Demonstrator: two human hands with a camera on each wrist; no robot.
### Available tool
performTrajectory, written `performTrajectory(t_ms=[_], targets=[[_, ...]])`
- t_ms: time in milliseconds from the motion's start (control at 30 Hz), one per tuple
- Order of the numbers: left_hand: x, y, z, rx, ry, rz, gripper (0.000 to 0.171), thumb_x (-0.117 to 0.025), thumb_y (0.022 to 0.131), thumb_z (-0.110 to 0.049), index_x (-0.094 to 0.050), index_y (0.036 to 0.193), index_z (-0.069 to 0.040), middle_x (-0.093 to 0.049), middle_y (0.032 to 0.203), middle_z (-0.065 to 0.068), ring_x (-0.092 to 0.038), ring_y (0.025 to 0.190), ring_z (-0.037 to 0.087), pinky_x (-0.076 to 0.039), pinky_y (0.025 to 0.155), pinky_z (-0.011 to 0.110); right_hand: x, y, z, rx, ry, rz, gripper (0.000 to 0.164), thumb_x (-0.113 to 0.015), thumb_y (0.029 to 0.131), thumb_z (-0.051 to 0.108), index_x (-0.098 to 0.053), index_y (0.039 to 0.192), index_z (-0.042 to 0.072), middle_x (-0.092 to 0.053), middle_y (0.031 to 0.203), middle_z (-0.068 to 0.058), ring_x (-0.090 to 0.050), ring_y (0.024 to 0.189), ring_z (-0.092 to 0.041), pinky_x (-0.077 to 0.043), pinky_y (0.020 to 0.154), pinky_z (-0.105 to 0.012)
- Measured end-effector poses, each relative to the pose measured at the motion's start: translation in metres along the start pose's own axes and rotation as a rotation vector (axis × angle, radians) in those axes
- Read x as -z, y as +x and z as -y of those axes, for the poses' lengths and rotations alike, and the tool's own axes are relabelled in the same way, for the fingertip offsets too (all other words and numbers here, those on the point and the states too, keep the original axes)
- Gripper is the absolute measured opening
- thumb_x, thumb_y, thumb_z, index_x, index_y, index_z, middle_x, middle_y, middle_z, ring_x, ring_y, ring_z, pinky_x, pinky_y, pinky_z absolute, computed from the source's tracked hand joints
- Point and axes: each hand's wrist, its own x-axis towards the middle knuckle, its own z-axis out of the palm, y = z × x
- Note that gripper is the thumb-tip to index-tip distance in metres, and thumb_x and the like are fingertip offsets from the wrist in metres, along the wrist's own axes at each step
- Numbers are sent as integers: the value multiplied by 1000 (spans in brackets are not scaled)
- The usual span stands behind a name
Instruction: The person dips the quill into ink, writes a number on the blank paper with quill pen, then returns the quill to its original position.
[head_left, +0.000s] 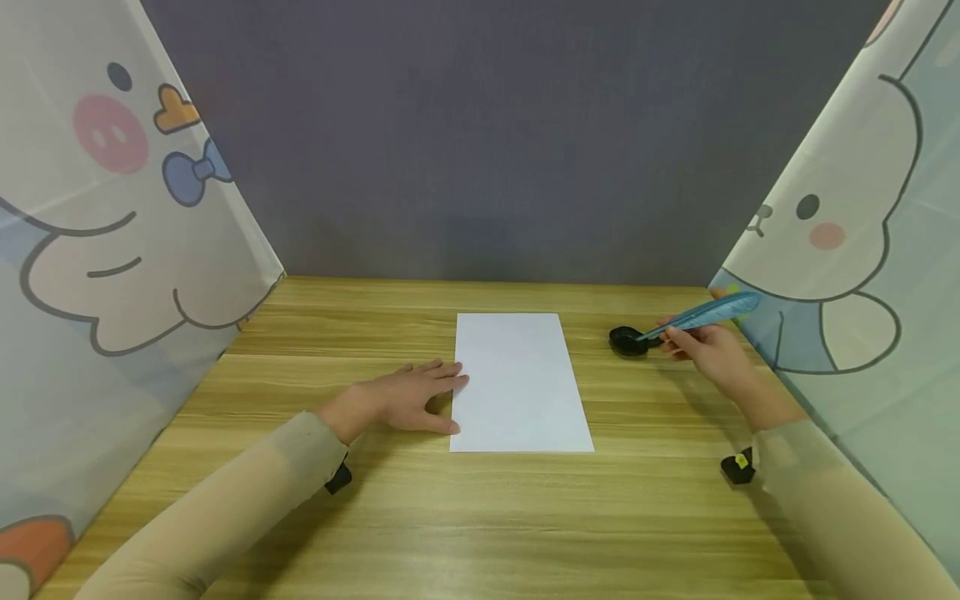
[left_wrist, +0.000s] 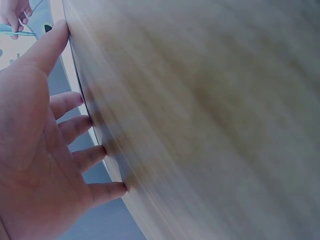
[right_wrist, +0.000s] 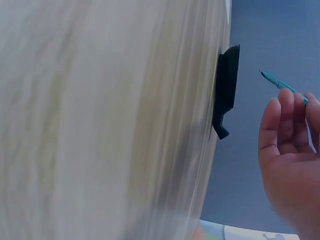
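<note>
A blue feather quill pen (head_left: 705, 315) is pinched in my right hand (head_left: 701, 346), its tip slanting down to the left. In the right wrist view the pen's dark tip (right_wrist: 265, 74) hangs above a small black dish with a short handle (right_wrist: 227, 80). The same black dish (head_left: 628, 342) stands on the table right of a white sheet of paper (head_left: 517, 383). My left hand (head_left: 420, 396) lies with spread fingers at the sheet's left edge. The left wrist view shows those fingers (left_wrist: 80, 127) straight, their tips on the surface.
The wood-grain table (head_left: 525, 525) ends at a dark grey panel (head_left: 480, 142). Cartoon-printed cloths hang on the left (head_left: 127, 275) and right (head_left: 840, 233), the right one close behind my right hand. Black wrist cameras sit under both forearms.
</note>
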Motion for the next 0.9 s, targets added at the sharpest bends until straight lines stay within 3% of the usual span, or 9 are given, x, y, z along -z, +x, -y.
performTrajectory(t_ms=[133, 267, 533, 767, 900], targets=[[0, 0, 0, 1, -1, -1, 93, -61, 105, -70, -25, 177, -24, -13, 187, 4, -10, 173, 39, -15, 135, 73, -4, 3, 0, -16, 59, -15, 47, -57, 117, 28, -59, 146, -9, -75, 104, 22, -73, 98, 0, -65, 86, -22], [1, 0, -1, 0, -6, 2, 93, -61, 105, -69, -25, 177, -23, -13, 187, 5, -10, 173, 40, -15, 135, 73, -8, 8, 0, -21, 104, -11, 51, -56, 117, 26, -55, 147, -15, -77, 108, 17, -74, 102, 3, -64, 91, -21], [0, 0, 0, 1, -8, 2, 93, -60, 105, -70, -25, 177, -24, -12, 187, 4, -9, 173, 40, -14, 135, 73, -11, 17, 2, -76, 117, -12, 57, -54, 118, 25, -50, 151, -21, -76, 107, 16, -76, 100, 3, -65, 94, -24], [0, 0, 0, -1, -13, 1, 93, -61, 105, -69, -26, 177, -22, -13, 187, 5, -10, 173, 40, -14, 135, 73, -13, 22, -4, -80, 201, -14, 56, -54, 117, 19, -44, 151, -25, -74, 108, 18, -76, 99, 4, -64, 94, -22], [0, 1, 1, -2, -11, 3, 93, -61, 105, -69, -26, 177, -23, -12, 187, 5, -9, 173, 40, -14, 135, 73, -14, 24, -8, -88, 186, -13, 55, -53, 118, 19, -46, 151, -24, -73, 111, 16, -75, 99, 4, -64, 94, -23]])
